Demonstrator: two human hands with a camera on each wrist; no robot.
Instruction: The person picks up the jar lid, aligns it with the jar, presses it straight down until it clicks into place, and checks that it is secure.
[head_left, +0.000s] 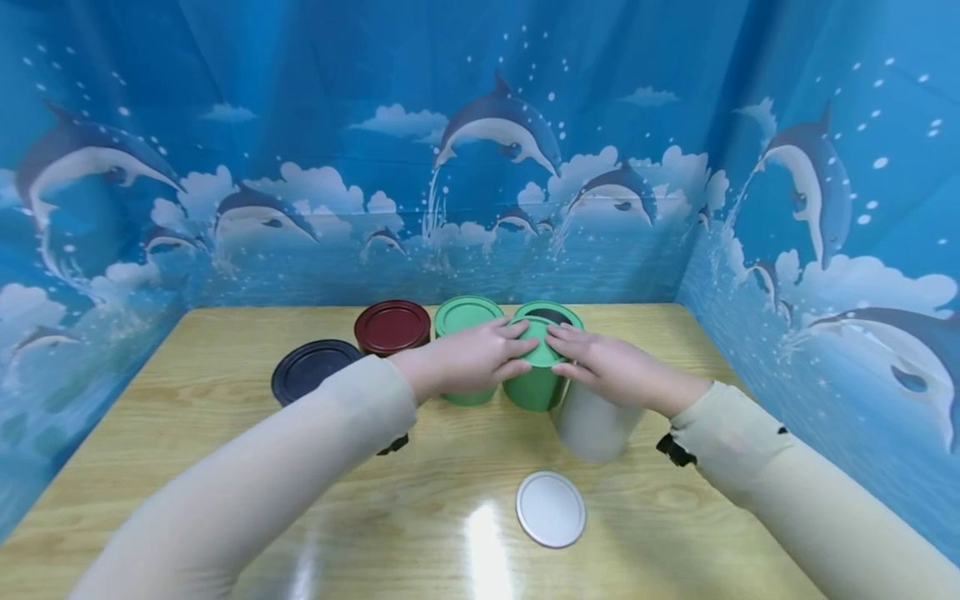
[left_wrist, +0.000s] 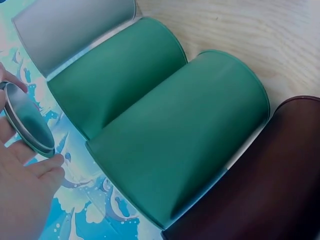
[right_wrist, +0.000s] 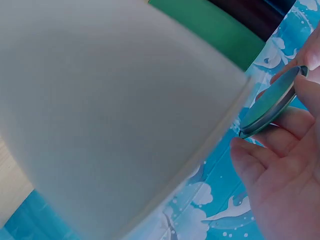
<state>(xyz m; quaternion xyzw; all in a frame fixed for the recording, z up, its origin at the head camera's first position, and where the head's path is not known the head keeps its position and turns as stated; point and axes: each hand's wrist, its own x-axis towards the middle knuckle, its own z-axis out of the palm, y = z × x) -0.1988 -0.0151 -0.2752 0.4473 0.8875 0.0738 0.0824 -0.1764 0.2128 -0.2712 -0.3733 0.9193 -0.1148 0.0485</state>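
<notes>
Both hands hold a green lid (head_left: 542, 343) between them, above an open green canister (head_left: 534, 390) whose dark inside shows behind the lid. In the head view, the left hand (head_left: 487, 354) lies at the lid's left side and the right hand (head_left: 600, 362) at its right, fingers spread across the top. The lid's underside with a silvery rim faces the left wrist view, and the left hand (left_wrist: 27, 190) has fingers behind it. From the right wrist, the right hand (right_wrist: 282, 160) grips the rim between thumb and fingers.
Left of the open canister stand a green-lidded canister (head_left: 468, 315), a dark red one (head_left: 392, 327) and a black-lidded one (head_left: 315, 371). A white canister (head_left: 596, 425) stands at right, under the right hand. Nearer lies a white disc-shaped lid (head_left: 551, 508). A dolphin-print curtain (head_left: 337, 100) surrounds the table.
</notes>
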